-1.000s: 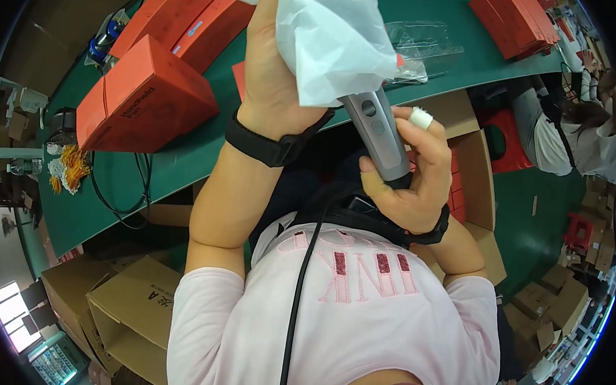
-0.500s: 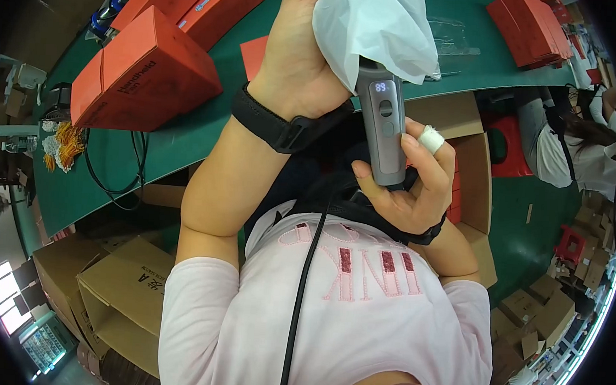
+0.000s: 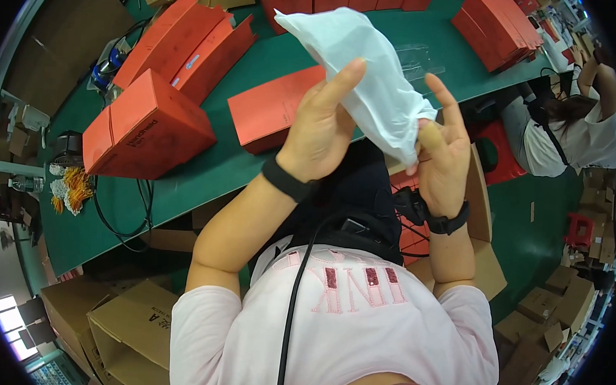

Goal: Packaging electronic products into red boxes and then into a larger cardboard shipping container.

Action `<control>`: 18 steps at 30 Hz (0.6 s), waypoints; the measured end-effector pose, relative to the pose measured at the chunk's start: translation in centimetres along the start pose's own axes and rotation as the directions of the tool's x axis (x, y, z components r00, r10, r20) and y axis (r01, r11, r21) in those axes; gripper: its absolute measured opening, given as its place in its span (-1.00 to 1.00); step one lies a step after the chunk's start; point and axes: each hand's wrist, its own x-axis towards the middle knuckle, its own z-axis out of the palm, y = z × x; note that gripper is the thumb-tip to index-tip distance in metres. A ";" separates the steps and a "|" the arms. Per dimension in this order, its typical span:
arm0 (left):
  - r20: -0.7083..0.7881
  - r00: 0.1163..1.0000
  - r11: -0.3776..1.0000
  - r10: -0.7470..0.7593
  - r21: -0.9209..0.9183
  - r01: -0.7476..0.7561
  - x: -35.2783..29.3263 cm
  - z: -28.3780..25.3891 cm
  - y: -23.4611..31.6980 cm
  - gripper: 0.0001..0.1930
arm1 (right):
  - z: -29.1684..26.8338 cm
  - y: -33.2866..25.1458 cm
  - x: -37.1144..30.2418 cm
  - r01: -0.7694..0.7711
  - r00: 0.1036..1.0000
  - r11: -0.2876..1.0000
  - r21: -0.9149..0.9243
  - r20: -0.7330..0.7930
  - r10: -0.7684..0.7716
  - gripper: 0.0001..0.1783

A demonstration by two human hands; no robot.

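A white, thin pouch-like bag [image 3: 372,69] is held up over the table's front edge, tilted with its far end up and to the left. The grey handheld device seen earlier is now hidden; the bag looks filled out by it. My left hand [image 3: 318,137] grips the bag's left side, thumb on top and the other fingers hidden underneath. My right hand [image 3: 447,159] is at the bag's near, gathered end. Its thumb and some fingers, one wrapped in white, close on the bag while the index finger points up.
A closed red box [image 3: 267,112] lies on the green table [image 3: 197,161] behind my left hand. More red boxes [image 3: 149,130] stand to the left, and a red stack [image 3: 494,31] at far right. Black cables and orange-white cords lie left. Cardboard cartons [image 3: 134,323] flank me; another person [image 3: 551,140] sits at right.
The device has gone out of sight inside the white bag. My right hand has moved up from the device's handle to the bag's end. My view has shifted, showing more of the table.
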 end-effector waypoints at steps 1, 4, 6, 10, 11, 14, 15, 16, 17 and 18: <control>-0.010 1.000 0.996 0.002 -0.086 -0.003 0.1 0.3 -0.3 -0.63 | 0.8 0.7 -0.2 0.062 0.998 0.998 -0.016 0.001 -0.062 -0.31; -0.048 0.996 0.990 -0.078 -0.125 0.071 -0.3 1.5 -2.7 -0.68 | 2.2 1.3 1.0 0.277 0.937 0.872 -0.403 -0.088 -0.338 -0.37; -0.105 0.989 0.988 -0.102 -0.123 0.089 -0.2 2.8 -2.7 -0.66 | 2.0 1.5 1.7 0.407 0.834 0.762 -0.503 -0.135 -0.535 -0.46; -0.074 0.995 0.972 -0.066 -0.230 0.047 0.2 2.1 -2.1 -0.69 | -1.6 0.6 0.2 0.310 0.906 0.874 -0.375 -0.164 -0.391 -0.58; -0.039 0.996 0.951 -0.081 -0.302 0.066 0.6 1.8 -1.8 -0.71 | -2.9 0.5 -0.2 0.251 0.919 0.926 -0.281 -0.233 -0.320 -0.64; -0.086 0.994 0.953 -0.065 -0.300 0.036 0.6 1.6 -1.9 -0.73 | -5.4 -0.2 -1.7 0.208 0.930 0.972 -0.111 -0.285 -0.232 -0.68; -0.082 0.995 0.961 -0.050 -0.274 0.026 0.7 1.4 -2.2 -0.73 | -5.5 -0.5 -1.9 0.228 0.906 0.964 -0.137 -0.332 -0.261 -0.68; -0.079 0.995 0.961 -0.057 -0.274 0.033 0.7 1.5 -2.5 -0.73 | -5.6 -0.6 -2.1 0.401 0.804 0.859 -0.317 -0.327 -0.496 -0.64; -0.068 0.997 0.971 -0.040 -0.240 0.022 0.7 1.4 -2.7 -0.72 | -4.8 -1.4 -2.3 0.430 0.759 0.599 -0.676 -0.088 -0.645 -0.70; -0.058 0.998 0.979 -0.022 -0.204 0.010 0.6 1.4 -2.9 -0.71 | -3.2 -2.5 -2.4 0.426 0.721 0.206 -0.881 0.193 -0.666 -0.76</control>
